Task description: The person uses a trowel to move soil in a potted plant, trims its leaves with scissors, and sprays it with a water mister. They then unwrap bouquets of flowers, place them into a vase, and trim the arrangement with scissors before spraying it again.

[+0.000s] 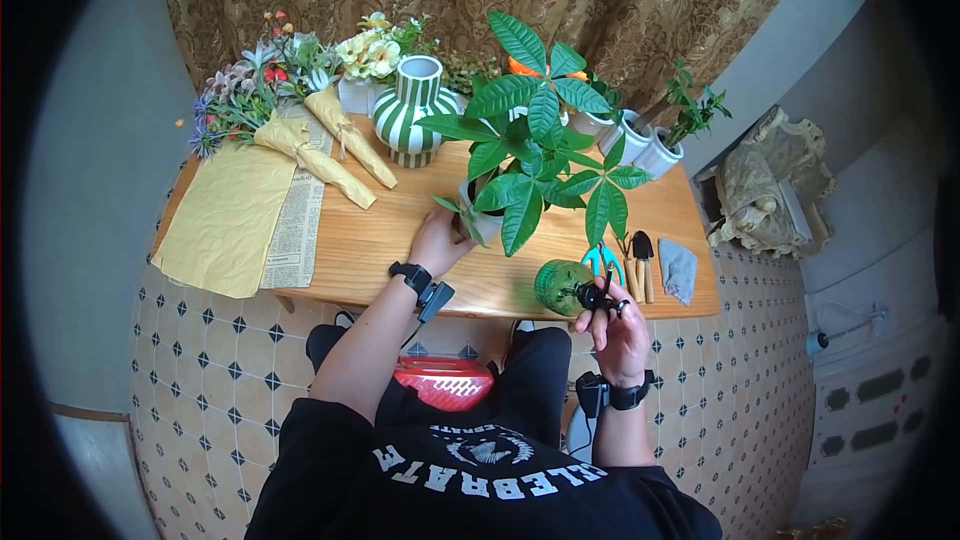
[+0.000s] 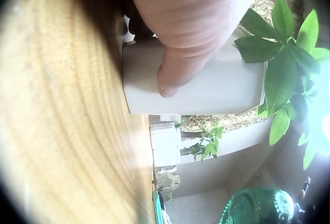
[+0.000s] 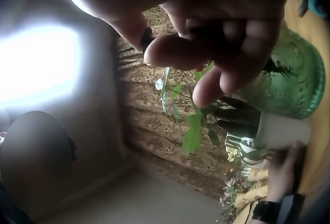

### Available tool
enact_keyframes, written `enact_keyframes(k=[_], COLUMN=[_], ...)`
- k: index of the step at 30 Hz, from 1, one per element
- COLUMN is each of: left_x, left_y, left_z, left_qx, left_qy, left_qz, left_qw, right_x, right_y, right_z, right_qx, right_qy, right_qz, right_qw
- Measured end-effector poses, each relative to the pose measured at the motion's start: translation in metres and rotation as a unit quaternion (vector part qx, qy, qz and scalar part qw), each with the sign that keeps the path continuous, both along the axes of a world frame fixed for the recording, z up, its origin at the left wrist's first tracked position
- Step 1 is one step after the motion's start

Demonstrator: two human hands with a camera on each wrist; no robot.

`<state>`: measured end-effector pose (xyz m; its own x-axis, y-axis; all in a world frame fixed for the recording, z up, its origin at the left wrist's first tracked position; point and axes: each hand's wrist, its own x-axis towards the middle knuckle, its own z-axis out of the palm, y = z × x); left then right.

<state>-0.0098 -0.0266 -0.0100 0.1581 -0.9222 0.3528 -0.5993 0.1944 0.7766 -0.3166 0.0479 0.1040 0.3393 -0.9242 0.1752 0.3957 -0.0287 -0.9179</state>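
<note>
A leafy green plant [image 1: 540,115] grows in a white pot [image 2: 216,92] on the wooden table. My left hand [image 1: 437,243] grips this pot low on its side, the thumb flat against its wall in the left wrist view. My right hand [image 1: 618,335] holds a green glass spray bottle [image 1: 560,286] by its black spray head, the bottle tilted over the table's front edge with its base toward the left. In the right wrist view the bottle's ribbed green glass [image 3: 304,74] shows beyond the curled fingers.
A green-and-white striped vase [image 1: 408,120], paper-wrapped bouquets [image 1: 315,165] and yellow paper [image 1: 222,215] lie to the left. Small potted plants [image 1: 655,150] stand back right. Teal-handled scissors [image 1: 601,262], small garden tools [image 1: 642,265] and a grey cloth [image 1: 678,271] lie at the right.
</note>
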Motion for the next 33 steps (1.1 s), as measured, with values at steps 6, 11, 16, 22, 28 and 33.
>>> enact_keyframes(k=[6,11,16,22,28,33], left_x=[-0.001,-0.001,0.000,-0.001,0.000,0.000], left_y=[0.001,0.000,0.000,0.001,0.001,0.000], left_z=[0.001,0.000,0.001,0.002,0.001,-0.002], left_qx=[-0.003,-0.013,0.000,-0.002,0.000,-0.005], left_qy=[0.007,0.005,0.012,0.009,0.005,0.001], left_qz=[0.002,0.004,0.002,0.002,0.001,0.001], left_qw=[1.000,1.000,1.000,1.000,1.000,1.000], right_x=[0.000,0.004,0.001,0.001,0.002,0.006], right_y=[-0.001,0.001,0.000,0.000,0.001,0.003], right_z=[-0.003,0.001,-0.005,-0.003,-0.003,0.005], right_qx=[0.010,0.022,0.029,0.013,0.029,0.015], right_qy=[-0.032,-0.013,-0.025,0.002,-0.018,0.022], right_qz=[0.049,0.051,0.067,0.060,0.077,0.067], right_qw=[0.998,0.998,0.997,0.998,0.996,0.997])
